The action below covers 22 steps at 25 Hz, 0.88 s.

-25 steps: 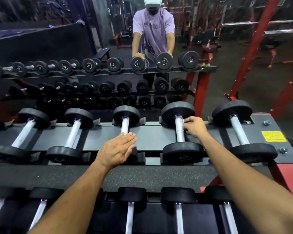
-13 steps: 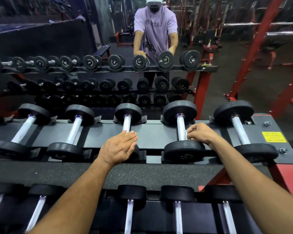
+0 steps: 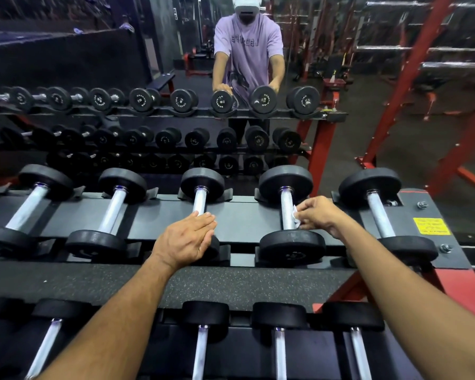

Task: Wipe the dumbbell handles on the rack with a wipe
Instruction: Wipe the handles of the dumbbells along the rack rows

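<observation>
A small crumpled white wipe [image 3: 295, 215] sits pressed against the right side of a knurled, silvery steel handle [image 3: 287, 212], near its lower end. The right hand [image 3: 317, 215] pinches the wipe, fingers curled around it and knuckles turned up. That handle belongs to the fourth dumbbell [image 3: 290, 215] from the left on the upper shelf of the rack [image 3: 247, 215], whose round black heads have a matte, rubbery look; the near head lies just below the hand.

One place to the left, the left hand [image 3: 185, 238] lies flat with straight, closed fingers over the near end of the third dumbbell [image 3: 202, 193], covering its lower handle and most of its near head. It grips nothing.

The shelf itself is a smooth dark grey metal panel with black cradles under each head. Three more dumbbells share the row: two at the left [image 3: 115, 209] and one at the far right [image 3: 379, 212], all with bright cylindrical handles. A yellow label [image 3: 429, 226] and bolts mark the shelf's right end, where the frame is painted red. Below the shelf runs a speckled, grainy black rubber strip [image 3: 231, 286], then a lower row of dumbbells [image 3: 203, 333].

Ahead, a mirror [image 3: 66, 64] shows the rack's reflected tiers and a person in a lilac T-shirt [image 3: 247, 50].
</observation>
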Each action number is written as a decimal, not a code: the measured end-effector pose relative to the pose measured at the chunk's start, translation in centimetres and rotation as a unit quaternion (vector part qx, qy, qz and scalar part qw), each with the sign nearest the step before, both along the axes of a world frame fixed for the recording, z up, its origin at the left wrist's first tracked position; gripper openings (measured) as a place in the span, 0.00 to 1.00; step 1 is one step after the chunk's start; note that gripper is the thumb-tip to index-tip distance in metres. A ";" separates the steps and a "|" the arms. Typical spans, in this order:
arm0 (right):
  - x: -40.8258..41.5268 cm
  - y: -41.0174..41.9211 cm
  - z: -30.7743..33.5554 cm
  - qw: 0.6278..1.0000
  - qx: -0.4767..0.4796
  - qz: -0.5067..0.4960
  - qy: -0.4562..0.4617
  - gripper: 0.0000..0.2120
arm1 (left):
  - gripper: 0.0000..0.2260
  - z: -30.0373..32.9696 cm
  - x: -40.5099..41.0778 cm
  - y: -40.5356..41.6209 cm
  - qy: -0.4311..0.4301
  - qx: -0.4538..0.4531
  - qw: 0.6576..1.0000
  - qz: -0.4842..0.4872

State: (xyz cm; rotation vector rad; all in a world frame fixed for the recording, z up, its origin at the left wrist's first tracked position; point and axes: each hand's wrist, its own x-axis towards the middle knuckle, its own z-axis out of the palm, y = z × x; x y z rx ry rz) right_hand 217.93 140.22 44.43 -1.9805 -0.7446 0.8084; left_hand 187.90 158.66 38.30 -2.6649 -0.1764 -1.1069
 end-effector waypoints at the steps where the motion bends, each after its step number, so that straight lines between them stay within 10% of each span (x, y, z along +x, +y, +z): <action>1: -0.3 -1.0 0.2 0.998 -0.042 0.047 -0.020 0.01 | 0.15 0.0 0.0 0.0 -0.002 0.002 1.000 -0.001; 6: 0.2 -0.9 2.7 0.940 -0.071 0.167 -0.289 0.04 | 0.16 -0.2 0.0 0.2 0.004 0.012 1.000 0.009; 9: -0.4 2.4 5.1 0.724 -0.070 0.321 -0.607 0.06 | 0.17 -0.2 0.1 0.2 0.014 0.009 1.000 0.012; 12: -0.6 5.6 5.8 0.591 -0.162 0.450 -0.650 0.07 | 0.17 -0.2 0.1 0.3 0.007 0.002 1.000 0.013; 22: 2.4 0.2 3.3 0.863 -0.116 0.239 -0.431 0.04 | 0.18 -1.3 0.1 1.1 0.023 -0.022 0.999 0.017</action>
